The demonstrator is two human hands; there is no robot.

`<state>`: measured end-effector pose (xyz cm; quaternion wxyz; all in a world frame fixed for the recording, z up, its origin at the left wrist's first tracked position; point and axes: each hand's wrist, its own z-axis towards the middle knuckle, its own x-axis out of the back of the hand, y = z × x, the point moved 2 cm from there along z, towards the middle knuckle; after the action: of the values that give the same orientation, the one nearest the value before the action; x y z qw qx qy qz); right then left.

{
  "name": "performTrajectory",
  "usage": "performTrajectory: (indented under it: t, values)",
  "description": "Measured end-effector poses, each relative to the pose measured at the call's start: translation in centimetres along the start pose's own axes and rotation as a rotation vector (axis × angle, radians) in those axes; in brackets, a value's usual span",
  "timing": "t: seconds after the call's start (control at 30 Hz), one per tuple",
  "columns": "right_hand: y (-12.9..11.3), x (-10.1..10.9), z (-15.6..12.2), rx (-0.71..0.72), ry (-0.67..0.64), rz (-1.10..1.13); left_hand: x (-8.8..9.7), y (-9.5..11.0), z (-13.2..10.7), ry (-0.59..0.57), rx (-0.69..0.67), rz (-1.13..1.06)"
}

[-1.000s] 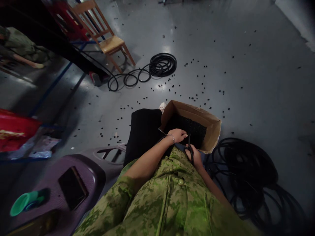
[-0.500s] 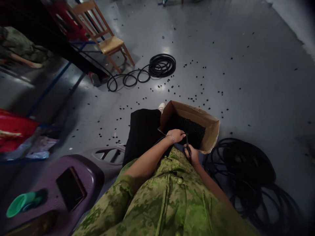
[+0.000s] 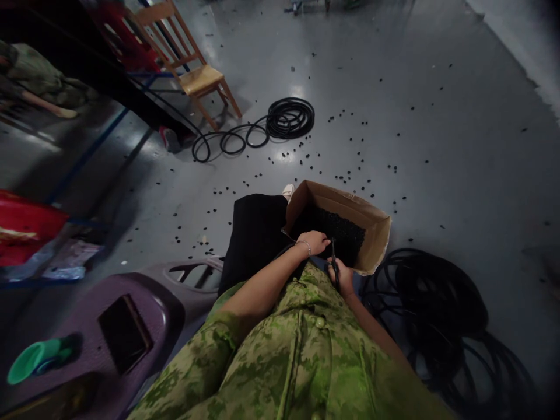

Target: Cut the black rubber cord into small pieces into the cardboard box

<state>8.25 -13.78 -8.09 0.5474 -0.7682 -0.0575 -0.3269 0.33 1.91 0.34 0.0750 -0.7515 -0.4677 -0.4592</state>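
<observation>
My left hand, with a bracelet at the wrist, is closed in a pinch over the near side of a cardboard box. What its fingertips hold is too small and dark to make out. My right hand is wrapped round dark scissors, their blades pointing up beside the left fingertips. Many small black pieces lie inside the open box, which rests against my lap. Part of a dark cord or hose shows under my left forearm; where it leads is hidden.
Black hose coils lie on the floor ahead and at right. Small black pieces are scattered around. A purple plastic stool at left bears a phone and green cup. A wooden chair and another person's leg are beyond.
The camera view has shifted slightly. Both hands, the scissors and the box stay almost the same, with the scissors' blades perhaps a touch different in angle.
</observation>
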Motion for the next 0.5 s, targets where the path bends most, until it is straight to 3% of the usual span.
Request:
performTrajectory:
  t: [0.33,0.5]
  values:
    - [-1.4,1.1,-0.8,-0.058,-0.046,0.046,0.0,-0.1,-0.2,-0.019,-0.104,-0.003]
    - [-1.1,0.7,-0.5,-0.065,-0.025,0.009,-0.2,0.1,-0.2,-0.028,-0.070,0.012]
